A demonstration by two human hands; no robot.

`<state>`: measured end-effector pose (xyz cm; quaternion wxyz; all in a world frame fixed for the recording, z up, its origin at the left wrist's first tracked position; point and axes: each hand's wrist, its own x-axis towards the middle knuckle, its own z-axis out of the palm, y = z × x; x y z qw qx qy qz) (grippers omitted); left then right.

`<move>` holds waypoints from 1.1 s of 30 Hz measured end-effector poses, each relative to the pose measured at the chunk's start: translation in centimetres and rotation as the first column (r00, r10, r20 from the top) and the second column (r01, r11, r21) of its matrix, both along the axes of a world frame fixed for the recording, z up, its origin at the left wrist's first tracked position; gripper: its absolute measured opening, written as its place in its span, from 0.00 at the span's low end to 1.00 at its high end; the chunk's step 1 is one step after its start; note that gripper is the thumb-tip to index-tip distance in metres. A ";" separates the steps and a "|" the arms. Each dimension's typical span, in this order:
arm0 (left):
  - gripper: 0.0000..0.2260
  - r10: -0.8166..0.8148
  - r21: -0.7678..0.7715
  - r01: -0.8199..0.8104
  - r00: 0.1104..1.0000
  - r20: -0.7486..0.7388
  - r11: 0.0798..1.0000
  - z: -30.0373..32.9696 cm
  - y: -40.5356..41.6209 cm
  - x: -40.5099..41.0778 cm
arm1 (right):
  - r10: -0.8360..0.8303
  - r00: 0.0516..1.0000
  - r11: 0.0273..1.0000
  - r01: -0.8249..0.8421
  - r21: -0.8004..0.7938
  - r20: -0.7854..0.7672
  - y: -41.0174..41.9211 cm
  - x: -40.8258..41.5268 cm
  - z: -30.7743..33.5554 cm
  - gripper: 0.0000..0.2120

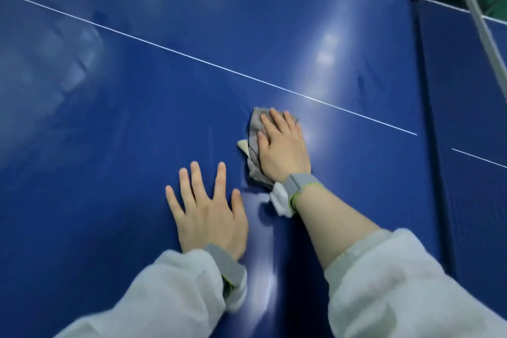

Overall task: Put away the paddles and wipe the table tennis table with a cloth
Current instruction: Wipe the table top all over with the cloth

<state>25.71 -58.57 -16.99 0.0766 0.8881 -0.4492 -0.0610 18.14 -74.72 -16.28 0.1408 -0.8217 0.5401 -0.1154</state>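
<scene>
No paddles lay in view, so wiping was likely underway: right hand [282, 143] pressed flat on cloth [255, 129], left hand [205, 206] spread on table [137, 90]

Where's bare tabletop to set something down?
Bare blue table lies left of the left hand, and beyond the white centre line up to the net. It is crowded only where the right hand presses the cloth.

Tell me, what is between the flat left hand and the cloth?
Nothing but bare blue table. In the head view, a strip of tabletop separates the left hand, lying flat, from the grey cloth under the right hand.
</scene>
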 end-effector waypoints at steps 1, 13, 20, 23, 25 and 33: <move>0.28 0.010 -0.010 -0.010 1.000 0.012 1.000 -0.3 -0.1 0.1 | 0.018 1.000 1.000 -0.018 0.001 -0.003 -2.2 1.6 -0.3 0.23; 0.27 0.007 -0.018 -0.006 1.000 0.013 1.000 -0.8 0.3 -0.4 | 0.093 0.996 0.995 -0.093 -0.023 -0.004 -9.5 4.5 -0.4 0.22; 0.27 -0.032 -0.092 0.011 0.972 -0.232 0.996 0.7 1.4 0.5 | -0.113 0.990 0.992 0.117 -0.037 0.086 -2.0 -8.4 -0.6 0.23; 0.27 -0.120 -0.221 0.007 0.855 -0.504 0.975 2.1 2.7 2.2 | -0.145 0.984 0.988 0.149 -0.034 0.101 6.0 -11.4 -0.4 0.24; 0.27 -0.178 -0.286 -0.011 0.758 -0.628 0.958 2.5 3.5 3.6 | -0.141 0.983 0.989 0.144 -0.021 0.114 11.1 -12.2 -0.8 0.23; 0.28 -0.296 -0.277 0.137 0.662 -0.689 0.951 4.4 20.5 1.5 | -0.218 0.968 0.975 0.222 -0.020 0.126 41.4 -11.6 0.5 0.23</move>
